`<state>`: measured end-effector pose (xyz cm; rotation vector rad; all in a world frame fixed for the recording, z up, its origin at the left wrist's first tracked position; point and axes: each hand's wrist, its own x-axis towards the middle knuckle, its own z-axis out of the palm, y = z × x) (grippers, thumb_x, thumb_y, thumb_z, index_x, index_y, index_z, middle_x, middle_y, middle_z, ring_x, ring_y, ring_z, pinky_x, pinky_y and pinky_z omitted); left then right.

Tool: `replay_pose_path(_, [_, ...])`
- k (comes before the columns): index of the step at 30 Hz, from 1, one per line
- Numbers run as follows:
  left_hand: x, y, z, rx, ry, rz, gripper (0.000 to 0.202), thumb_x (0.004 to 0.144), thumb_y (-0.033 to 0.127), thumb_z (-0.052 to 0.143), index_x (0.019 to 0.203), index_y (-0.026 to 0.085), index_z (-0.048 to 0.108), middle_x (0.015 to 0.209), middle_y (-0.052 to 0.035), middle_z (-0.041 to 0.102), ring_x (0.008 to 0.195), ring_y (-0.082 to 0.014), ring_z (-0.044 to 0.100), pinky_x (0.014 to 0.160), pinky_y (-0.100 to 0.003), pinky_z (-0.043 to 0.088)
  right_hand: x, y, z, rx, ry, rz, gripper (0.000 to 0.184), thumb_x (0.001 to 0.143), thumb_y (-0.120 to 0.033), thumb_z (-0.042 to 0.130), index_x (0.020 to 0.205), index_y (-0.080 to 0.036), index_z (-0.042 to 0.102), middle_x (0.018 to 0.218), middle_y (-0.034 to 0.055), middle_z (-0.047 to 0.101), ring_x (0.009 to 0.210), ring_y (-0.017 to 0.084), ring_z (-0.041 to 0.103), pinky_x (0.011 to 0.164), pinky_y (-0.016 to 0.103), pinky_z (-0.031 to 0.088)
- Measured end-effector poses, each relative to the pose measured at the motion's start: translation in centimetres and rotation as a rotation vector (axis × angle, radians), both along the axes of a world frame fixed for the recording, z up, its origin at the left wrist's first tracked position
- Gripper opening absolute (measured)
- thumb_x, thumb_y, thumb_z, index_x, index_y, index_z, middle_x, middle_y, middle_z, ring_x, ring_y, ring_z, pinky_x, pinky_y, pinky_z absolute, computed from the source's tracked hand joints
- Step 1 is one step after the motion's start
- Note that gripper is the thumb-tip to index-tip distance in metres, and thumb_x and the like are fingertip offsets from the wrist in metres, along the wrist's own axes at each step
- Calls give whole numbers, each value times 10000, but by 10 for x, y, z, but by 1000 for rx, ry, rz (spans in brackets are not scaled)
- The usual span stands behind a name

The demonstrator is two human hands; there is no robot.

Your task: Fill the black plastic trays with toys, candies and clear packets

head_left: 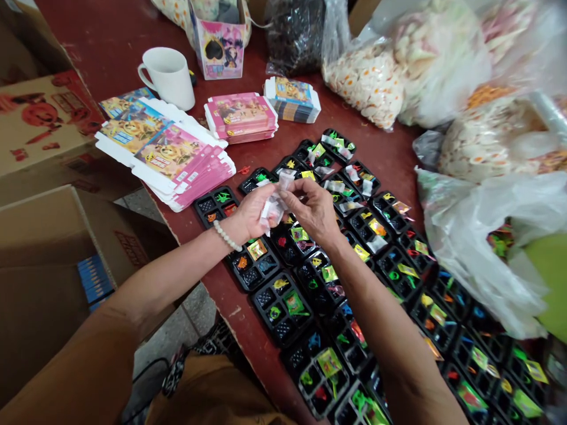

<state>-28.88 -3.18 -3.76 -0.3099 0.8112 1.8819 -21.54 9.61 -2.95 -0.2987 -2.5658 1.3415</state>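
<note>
My left hand (252,209), with a beaded bracelet on its wrist, is curled palm-up around several small clear-and-white wrapped packets (272,213). Thumb and fingers of my right hand (313,208) pinch at a packet's wrapper just over the left palm; what is inside the wrappers is too small to tell. Both hands are above rows of black compartment trays (283,330) holding small colourful plastic toys and bright sachets. Some trays toward the back also have white wrapped packets (353,173) lying in them.
Flat printed boxes (177,150) lie in a pile at the left, near a white mug (168,77). Stacked pink boxes (241,115) stand behind the trays. Plastic bags of small items (363,82) line the back and right. An open carton (39,248) is beside the red table.
</note>
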Motion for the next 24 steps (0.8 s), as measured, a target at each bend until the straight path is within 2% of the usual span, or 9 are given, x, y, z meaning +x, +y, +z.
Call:
replay_pose_path(3, [-6, -8, 0, 2, 23, -14, 57, 889, 164, 557, 910, 149, 608, 637, -47, 630, 390, -135, 572, 289, -143, 254, -1, 18, 7, 176, 45, -101, 219, 928, -418, 605, 865, -209, 609, 765, 24, 652, 672, 158, 566, 656, 299, 455])
replay_pose_path(6, [-15, -26, 0, 6, 47, -16, 196, 801, 118, 588, 993, 151, 618, 745, -91, 678, 478, -165, 643, 302, -126, 278, -4, 49, 10, 592, 5, -184, 147, 926, -302, 551, 827, -207, 607, 846, 84, 670, 817, 226, 596, 840, 411, 463])
replay_pose_path(8, [-21, -37, 1, -6, 73, 4, 249, 762, 96, 594, 1003, 152, 618, 758, -94, 678, 498, -167, 653, 307, -118, 282, -5, 65, 7, 818, -97, -149, 162, 938, -249, 506, 833, -206, 622, 872, 114, 668, 901, 273, 584, 936, 501, 419])
replay_pose_path(11, [-24, -48, 3, -26, 93, 22, 261, 751, 80, 589, 999, 156, 609, 772, -96, 682, 497, -159, 647, 306, -109, 272, -7, 69, -1, 968, -198, -37, 218, 957, -187, 467, 842, -208, 650, 897, 131, 666, 994, 311, 556, 985, 578, 364])
replay_pose_path(15, [-22, -52, 2, 6, 84, 2, 259, 759, 81, 589, 1005, 162, 601, 805, -99, 690, 497, -145, 635, 306, -103, 270, -4, 40, -6, 949, -137, 34, 210, 941, -159, 509, 971, -224, 707, 998, 126, 696, 1040, 326, 556, 962, 578, 398])
replay_pose_path(17, [-19, -51, 0, 22, 83, -7, 267, 768, 85, 602, 1023, 163, 605, 824, -99, 697, 499, -143, 635, 304, -105, 277, -1, 19, -5, 848, -29, 47, 305, 939, -158, 526, 1188, -222, 690, 1116, 126, 701, 1047, 309, 584, 938, 528, 461])
replay_pose_path(19, [-15, -51, -2, 42, 80, -11, 259, 775, 89, 610, 1024, 159, 605, 821, -90, 697, 493, -146, 634, 297, -112, 287, 2, 0, -3, 700, 104, 143, 396, 964, -143, 495, 1329, -210, 632, 1210, 124, 685, 1071, 266, 615, 930, 452, 519])
replay_pose_path(22, [-9, -55, -3, 65, 71, -14, 245, 777, 94, 616, 1014, 155, 600, 759, -62, 668, 478, -153, 624, 286, -118, 283, 3, -15, -2, 576, 256, 341, 306, 1030, -184, 458, 1230, -203, 689, 1169, 107, 700, 1039, 210, 648, 909, 370, 560])
replay_pose_path(24, [-7, -62, -3, 57, 64, -7, 253, 772, 93, 622, 1017, 153, 605, 754, -65, 663, 485, -155, 626, 287, -114, 273, 1, -15, -1, 556, 312, 391, 248, 1042, -232, 499, 1117, -201, 733, 1078, 92, 721, 970, 195, 663, 859, 346, 569])
